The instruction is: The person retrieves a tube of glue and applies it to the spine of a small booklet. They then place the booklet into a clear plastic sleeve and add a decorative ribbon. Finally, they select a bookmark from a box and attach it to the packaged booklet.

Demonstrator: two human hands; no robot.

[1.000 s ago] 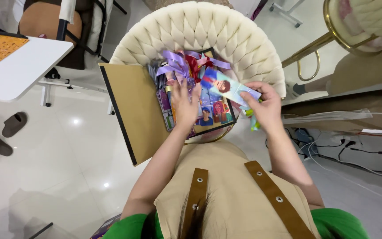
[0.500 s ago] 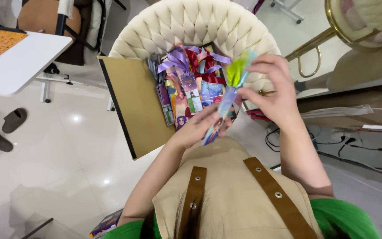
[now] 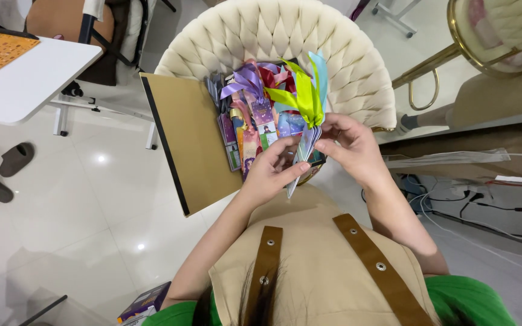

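In the head view, both forearms reached forward and upward from the person's tan apron, elbows bent, meeting above a cream tufted chair. The right hand was raised with its fingers curled, pinching the upper part of a thin stack of cards held on edge, nearly upright; green and pale blue ribbons rose from the top of the stack. The left hand sat just below and to the left, palm turned up, its fingers closed against the lower part of the same stack, so both hands grasped the cards between them. The stack hung over the front of an open box resting on the chair seat, packed with more ribboned cards, purple, red and grey; its brown lid stood open to the left. How many cards were in the stack could not be made out, and their faces were turned edge-on. The hands hid the near rim of the box. A white desk was cut off at the upper left, with slippers on the floor below.
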